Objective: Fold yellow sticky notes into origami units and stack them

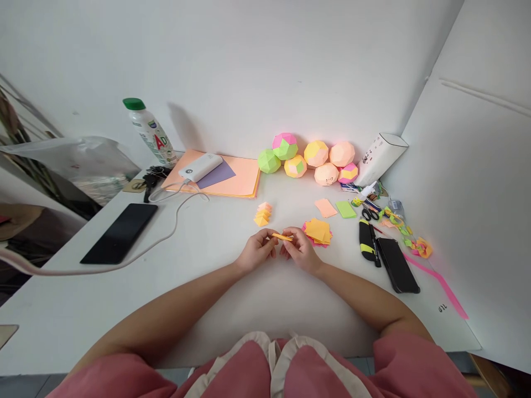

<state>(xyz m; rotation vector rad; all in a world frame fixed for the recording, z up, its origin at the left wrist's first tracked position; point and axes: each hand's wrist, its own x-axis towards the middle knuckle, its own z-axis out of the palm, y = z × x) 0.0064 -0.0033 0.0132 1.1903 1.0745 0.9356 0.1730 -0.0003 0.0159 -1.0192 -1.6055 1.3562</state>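
Between my two hands is a small folded piece of orange paper (pixel 282 237), pinched at both ends. My left hand (pixel 258 250) grips its left end, and my right hand (pixel 302 251) closes on the right end. Just beyond my left hand stands a short row of folded paper pieces (pixel 263 214) in orange and peach. A stack of orange paper squares (pixel 318 231) with pink edges showing underneath lies beside my right hand. Past that stack are a peach paper piece (pixel 326 208) and a green paper piece (pixel 345 209).
Several paper balls (pixel 316 153) are piled against the wall. Right: scissors (pixel 370 214), a cutter (pixel 366 240), a black phone (pixel 399 265), a pink strip (pixel 443 284). Left: a black tablet (pixel 119 233), a power bank (pixel 201 167) with a cable, a bottle (pixel 150 132).
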